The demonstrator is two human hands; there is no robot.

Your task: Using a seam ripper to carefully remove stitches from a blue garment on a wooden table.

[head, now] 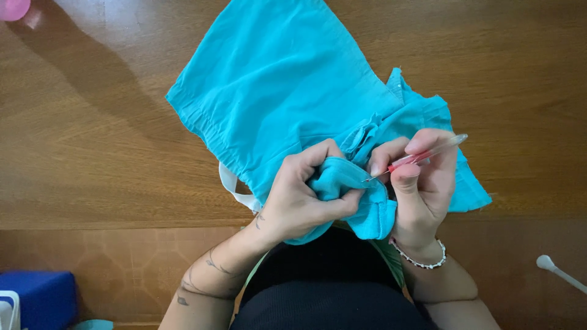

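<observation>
A turquoise garment [281,79] lies spread on a brown wooden table [92,134], its near part bunched up at the table's front edge. My left hand [302,198] pinches a fold of that bunched cloth. My right hand [422,180] holds a thin tool with a red handle and clear cap, a seam ripper [422,156], between thumb and fingers. Its metal tip touches the fold right beside my left thumb. A beaded bracelet [422,260] circles my right wrist.
A white strap [235,189] pokes out under the garment's near left side. A pink object [12,7] sits at the far left corner. On the floor below are a blue box [36,296] at left and a white stick-like thing [559,272] at right.
</observation>
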